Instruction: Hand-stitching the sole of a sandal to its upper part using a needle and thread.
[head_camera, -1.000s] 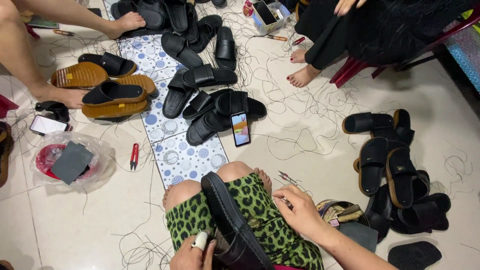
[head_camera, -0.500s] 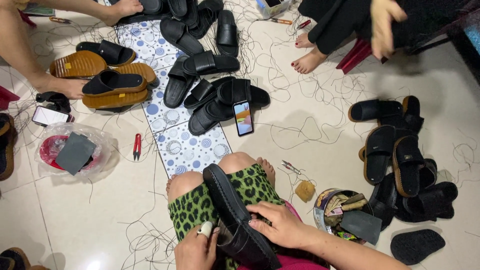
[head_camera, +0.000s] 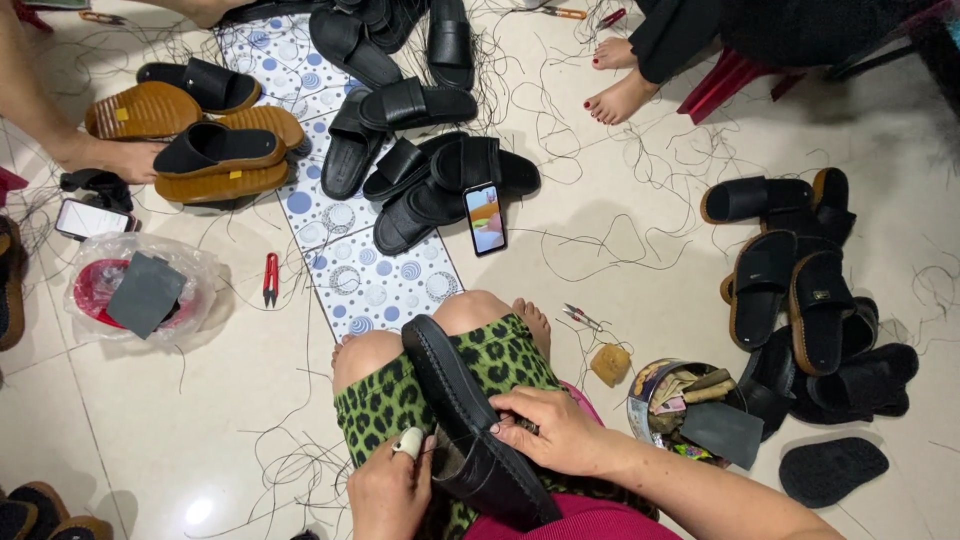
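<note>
Two hands (head_camera: 470, 460) around black sandal (head_camera: 465, 425)

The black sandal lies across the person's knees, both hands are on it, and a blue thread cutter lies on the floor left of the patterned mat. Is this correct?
Not quite: the thread cutter is red, not blue, as the head view shows. The rest holds: the black sandal lies across the knees, the left hand and right hand are on it, and the cutter lies on the floor left of the patterned mat.

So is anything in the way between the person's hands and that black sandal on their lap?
Nothing visible. The right hand rests directly on the black sandal, and the left hand grips its lower end from the other side.
</note>
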